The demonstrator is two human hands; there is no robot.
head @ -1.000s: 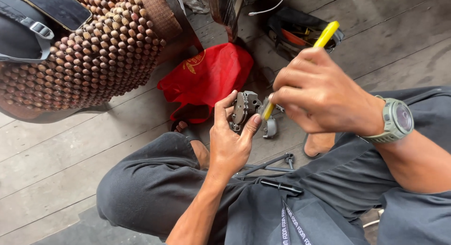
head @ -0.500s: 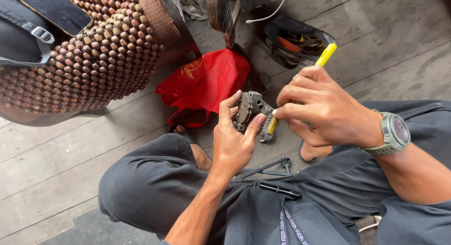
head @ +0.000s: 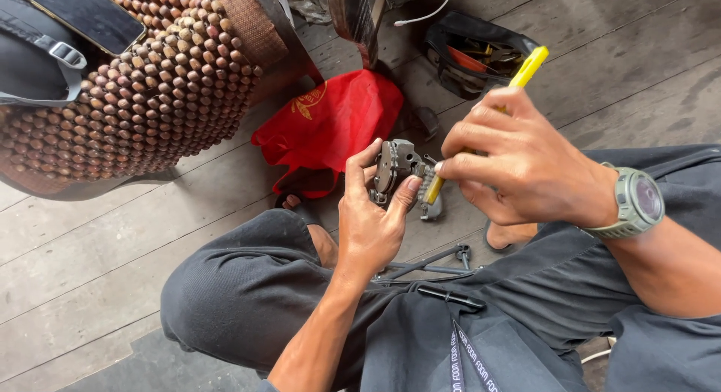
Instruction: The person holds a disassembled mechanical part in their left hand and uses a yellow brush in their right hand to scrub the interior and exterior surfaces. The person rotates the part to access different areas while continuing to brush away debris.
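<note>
Two hands: left hand (head: 369,227) grips one metal part (head: 396,167); right hand (head: 518,167) clasps one yellow-handled brush (head: 481,122).

This looks like a small repair workshop, most likely for motorbikes or bicycles, with the work done sitting on the floor rather than at a bench. The worn grey plank floor (head: 135,242) is stained and scuffed. An open black tool bag (head: 481,54) with hand tools inside lies near the upper edge, just beside a crumpled red cloth bag (head: 330,122). A seat covered with a wooden bead mat (head: 158,91) fills the upper left corner. Loose metal tools (head: 428,268) rest on the person's lap, and a greasy metal mechanical part (head: 396,167) is worked on with a yellow-handled tool (head: 526,69).
</note>
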